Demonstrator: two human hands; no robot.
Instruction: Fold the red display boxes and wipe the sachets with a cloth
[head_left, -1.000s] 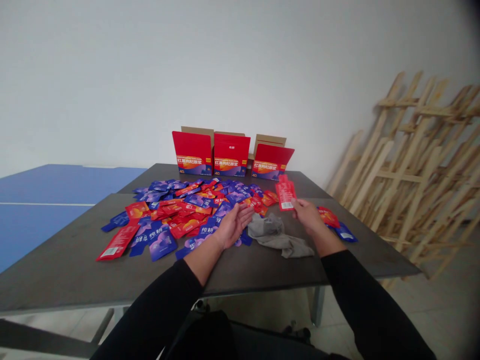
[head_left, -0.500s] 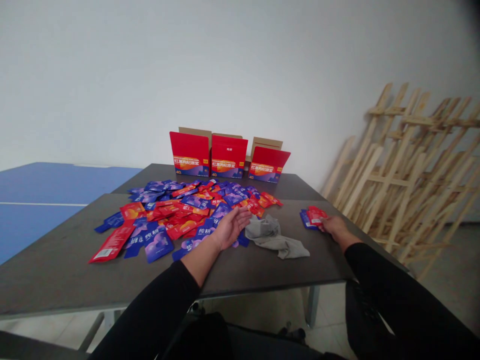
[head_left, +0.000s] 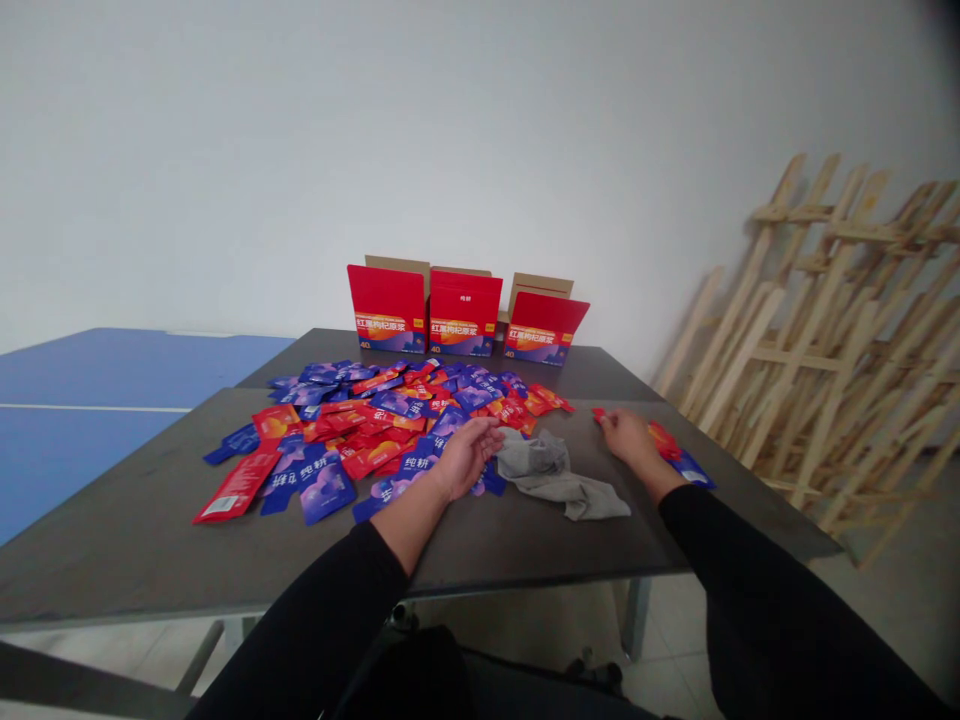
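My left hand (head_left: 466, 458) lies palm up at the right edge of a heap of red and purple-blue sachets (head_left: 367, 430), beside a crumpled grey cloth (head_left: 544, 462). Its fingers are loosely curled and appear to hold nothing. To the right of the cloth, my right hand (head_left: 627, 437) is closed, with the end of a red sachet (head_left: 598, 413) showing at its fingertips. On the far side of that wrist, a red sachet (head_left: 664, 441) overlaps a blue sachet (head_left: 694, 470). Whether the two red parts belong to one sachet is hidden by the hand.
Three red printed cartons (head_left: 465, 315) with raised flaps stand at the back of the dark table (head_left: 480, 555), against the wall. A blue table (head_left: 112, 375) adjoins on the left. Wooden easels (head_left: 817, 340) lean on the right, past the table's edge.
My right hand has shifted left and the sachet end at its fingertips now points left. The blue sachet lies farther right. My left hand's fingers are slightly more curled.
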